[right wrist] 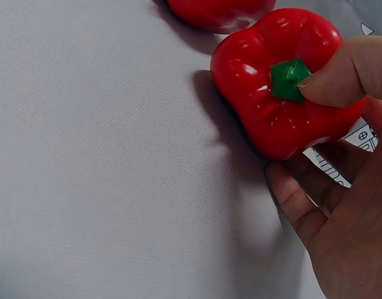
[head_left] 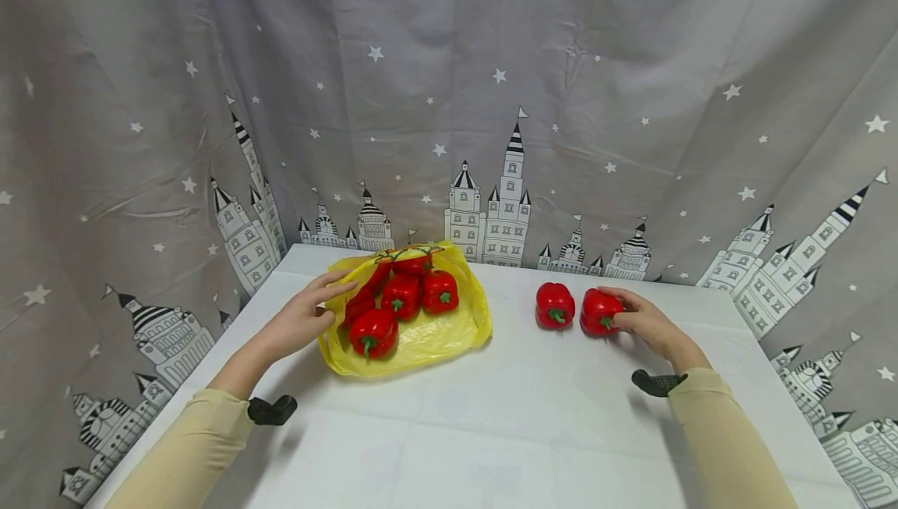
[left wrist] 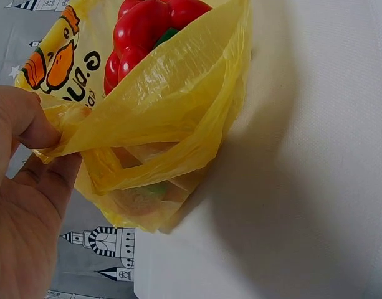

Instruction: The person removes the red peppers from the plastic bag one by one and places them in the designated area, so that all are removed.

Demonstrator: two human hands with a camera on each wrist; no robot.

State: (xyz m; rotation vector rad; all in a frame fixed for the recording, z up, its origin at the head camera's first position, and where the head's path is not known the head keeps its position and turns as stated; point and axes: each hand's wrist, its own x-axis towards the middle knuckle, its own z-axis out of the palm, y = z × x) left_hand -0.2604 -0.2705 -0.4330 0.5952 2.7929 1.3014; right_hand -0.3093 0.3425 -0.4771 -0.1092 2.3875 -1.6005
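A yellow plastic bag (head_left: 428, 337) lies open on the white table (head_left: 505, 415) and holds several red bell peppers (head_left: 401, 295). My left hand (head_left: 335, 292) pinches the bag's left rim between thumb and fingers; in the left wrist view the hand (left wrist: 50, 144) holds the bunched edge of the bag (left wrist: 178, 99) with peppers (left wrist: 144, 28) showing inside. To the right, two red peppers stand side by side on the table. My right hand (head_left: 623, 319) grips the right pepper (head_left: 598, 309), thumb (right wrist: 340, 75) on the green stem of this pepper (right wrist: 272, 118). The left pepper (head_left: 555, 304) stands free.
A grey curtain (head_left: 449, 104) printed with stars and castles hangs close behind and around the table. White tabletop stretches across the front, between my two sleeved forearms. The second loose pepper (right wrist: 219, 11) sits just beyond the held one.
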